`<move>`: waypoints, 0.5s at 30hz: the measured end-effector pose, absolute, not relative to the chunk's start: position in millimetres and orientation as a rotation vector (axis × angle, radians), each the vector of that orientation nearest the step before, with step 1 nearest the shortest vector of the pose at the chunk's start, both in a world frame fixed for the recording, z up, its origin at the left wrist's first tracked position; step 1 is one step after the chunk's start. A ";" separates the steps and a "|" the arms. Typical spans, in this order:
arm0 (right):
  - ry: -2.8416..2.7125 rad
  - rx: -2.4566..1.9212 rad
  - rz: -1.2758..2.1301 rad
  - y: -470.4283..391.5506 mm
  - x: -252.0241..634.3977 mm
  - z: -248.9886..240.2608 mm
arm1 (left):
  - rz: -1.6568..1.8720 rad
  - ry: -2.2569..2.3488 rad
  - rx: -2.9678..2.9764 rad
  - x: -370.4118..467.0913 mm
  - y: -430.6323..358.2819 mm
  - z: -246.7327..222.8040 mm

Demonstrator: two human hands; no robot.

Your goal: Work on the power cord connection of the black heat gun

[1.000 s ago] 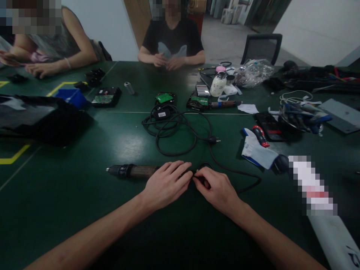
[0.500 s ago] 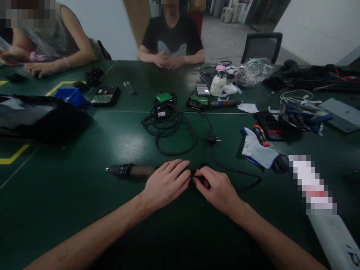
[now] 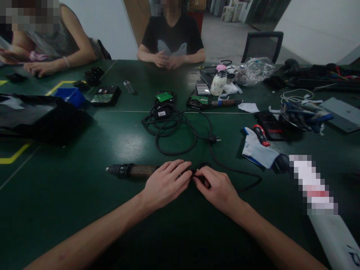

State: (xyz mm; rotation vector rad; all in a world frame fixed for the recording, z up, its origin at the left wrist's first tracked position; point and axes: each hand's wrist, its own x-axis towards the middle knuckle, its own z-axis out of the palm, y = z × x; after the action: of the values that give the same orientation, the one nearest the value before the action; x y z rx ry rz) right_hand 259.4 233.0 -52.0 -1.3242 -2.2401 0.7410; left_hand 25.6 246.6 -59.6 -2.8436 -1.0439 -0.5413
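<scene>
An electric screwdriver (image 3: 143,171) lies on the green table with its bit end pointing left. My left hand (image 3: 167,182) is laid over its rear part, fingers bent round the body and hiding it. Close beside, my right hand (image 3: 218,183) is closed in a pinch at the screwdriver's tail end, on what looks like the black power cord (image 3: 250,182). The exact joint between cord and tool is hidden by my fingers. From there the cord runs right and curls back.
A coiled black cable with a plug (image 3: 213,139) lies ahead. Beyond it are hard drives (image 3: 105,96), a second electric screwdriver (image 3: 225,103) and a bottle (image 3: 218,83). To the right lie a glove (image 3: 258,152) and a red-black screwdriver handle (image 3: 261,135). Two people sit opposite.
Almost nothing differs. Both hands stay at the screwdriver's tail end, with only a very slight shift of the right fingers.
</scene>
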 end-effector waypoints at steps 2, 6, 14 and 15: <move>-2.244 -1.319 0.743 233.2 259.4 -51.6 | -0.518 -1.026 -2.851 24.6 246.7 -59.3; -2.258 -1.319 0.729 233.3 259.3 -51.5 | -0.534 -1.064 -2.826 24.8 246.8 -59.0; -2.251 -1.336 0.709 232.5 259.5 -52.9 | -0.728 -1.077 -2.833 28.8 244.7 -55.1; -2.255 -1.337 0.705 232.5 259.6 -52.9 | -0.763 -1.074 -2.833 29.1 244.1 -52.2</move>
State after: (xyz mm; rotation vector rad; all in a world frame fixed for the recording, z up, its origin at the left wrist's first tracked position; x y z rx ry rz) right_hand 259.6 232.5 -52.9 -1.3366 -2.2550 0.7055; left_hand 29.1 244.1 -52.2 -2.8327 -1.0741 -0.7629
